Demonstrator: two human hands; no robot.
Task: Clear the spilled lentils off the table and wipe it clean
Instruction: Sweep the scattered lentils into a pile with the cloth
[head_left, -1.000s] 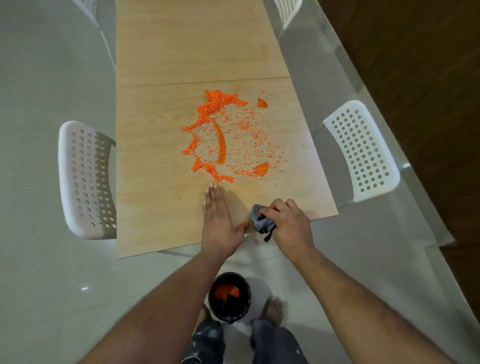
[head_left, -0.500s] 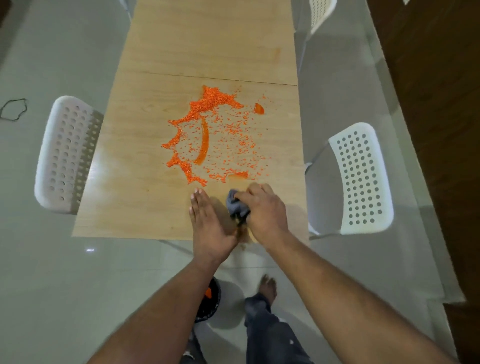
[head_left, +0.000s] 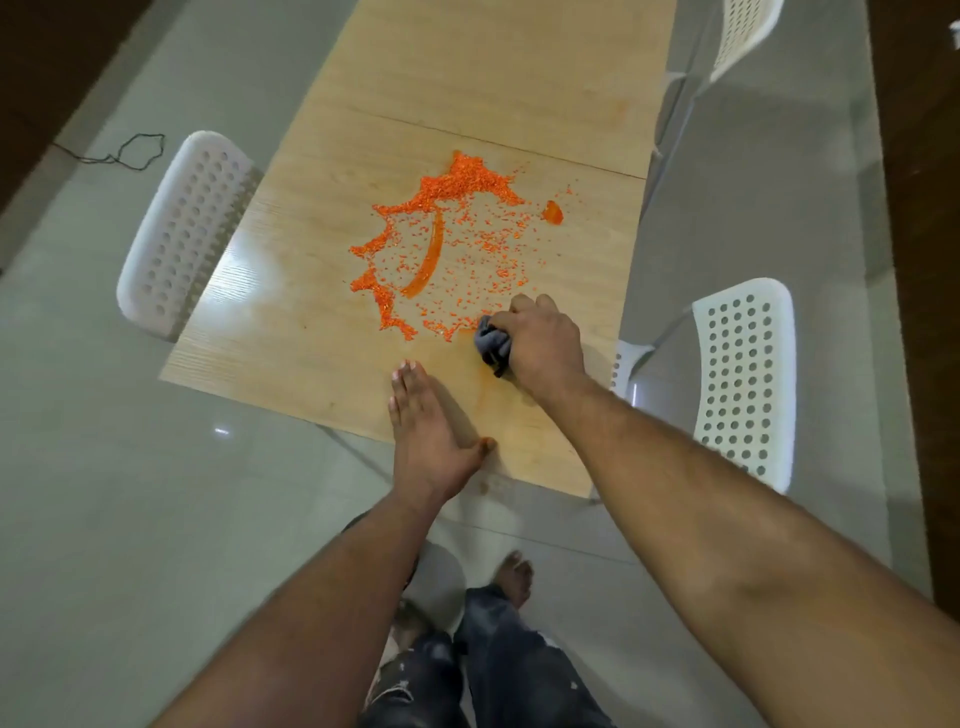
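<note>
Orange lentils (head_left: 457, 244) lie spilled across the middle of the wooden table (head_left: 291, 332), thickest along the far and left rims of the patch. My right hand (head_left: 545, 343) grips a bunched grey cloth (head_left: 491, 343) and presses it on the table at the near right edge of the spill. My left hand (head_left: 426, 431) lies flat with straight fingers at the table's near edge, its fingertips a short way from the closest lentils. An orange smear runs down the wood between my two hands.
White perforated chairs stand at the left (head_left: 182, 234), the right (head_left: 743, 384) and the far right (head_left: 743, 36) of the table. A black cord (head_left: 130, 153) lies on the tiled floor at the left. My legs and bare feet (head_left: 514, 577) are below the table's near edge.
My right hand has pushed the cloth forward into the near edge of the lentils. My left hand stays flat at the table edge. The view has swung, hiding the dark container on the floor.
</note>
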